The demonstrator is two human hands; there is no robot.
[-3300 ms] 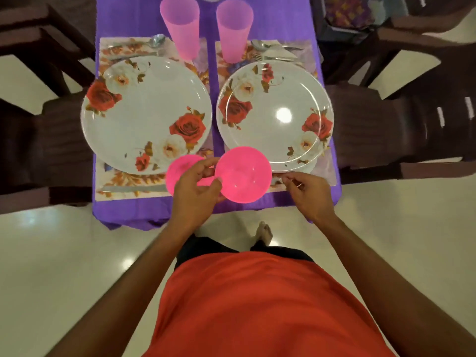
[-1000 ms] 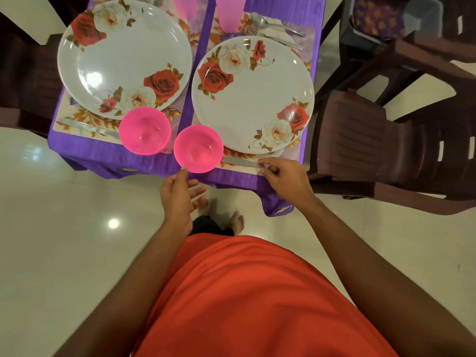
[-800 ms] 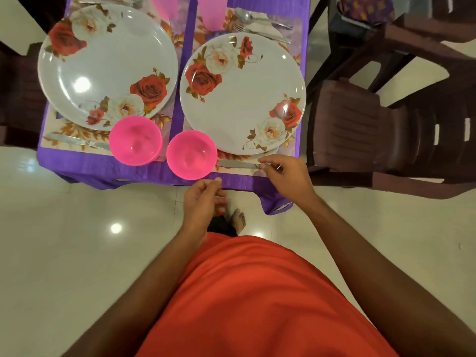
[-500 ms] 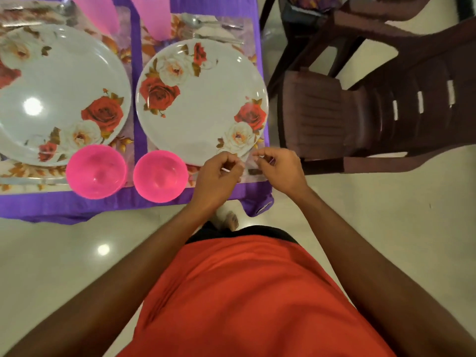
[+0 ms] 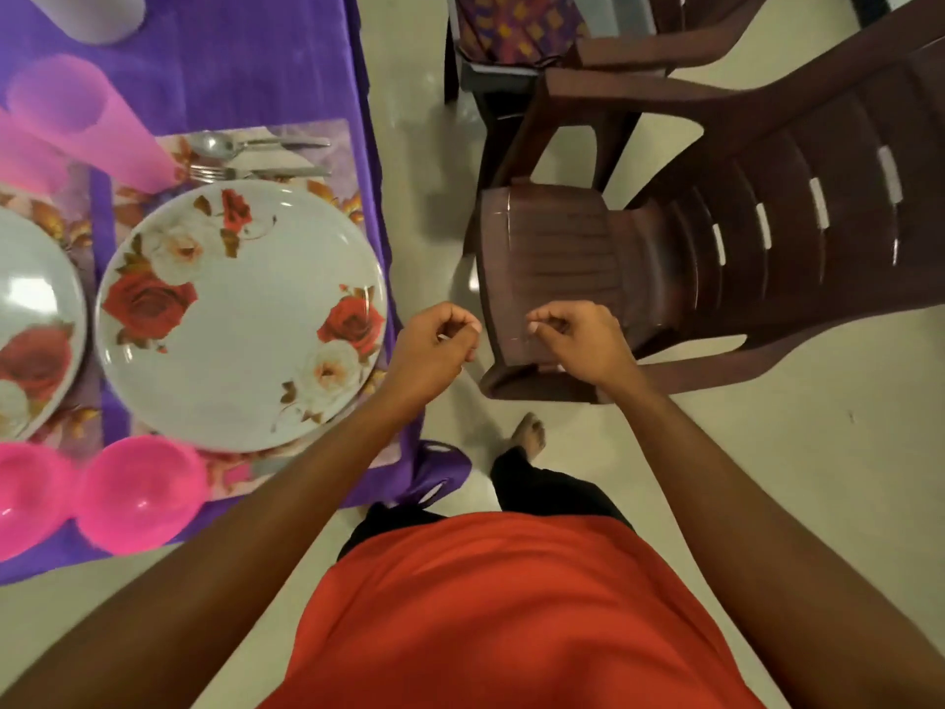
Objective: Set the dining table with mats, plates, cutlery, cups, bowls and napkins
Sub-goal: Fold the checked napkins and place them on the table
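The rose-printed plate (image 5: 240, 319) lies flat on a floral mat (image 5: 327, 140) at the right end of the desk (image 5: 230, 53), which wears a purple cloth. Just beyond the plate, a spoon (image 5: 255, 143) and a fork (image 5: 255, 172) lie side by side on the mat. Their long axes run across the desk, parallel to the plate's far rim. The spoon's bowl and the fork's tines point left toward a pink cup (image 5: 87, 125), and both handles point toward the desk's right edge. The cup stands just beyond the plate's far left side, and a second pink cup (image 5: 20, 156) is cut off by the picture's edge to its left. A second rose plate (image 5: 36, 319) sits just left of the first. Two pink bowls (image 5: 138, 493) (image 5: 25, 498) stand side by side at the near left of the first plate, mouths up, close to the desk's near edge. Both hands hang off the desk, to the right of the plate. The left hand (image 5: 434, 345) is just beside the plate's right rim, and the right hand (image 5: 578, 340) is over the seat of a brown plastic chair (image 5: 665, 278). On each hand the fingers are curled in with the thumb tip against the forefinger; whether they pinch anything cannot be told. The left forearm crosses the plate's near right corner of the mat.
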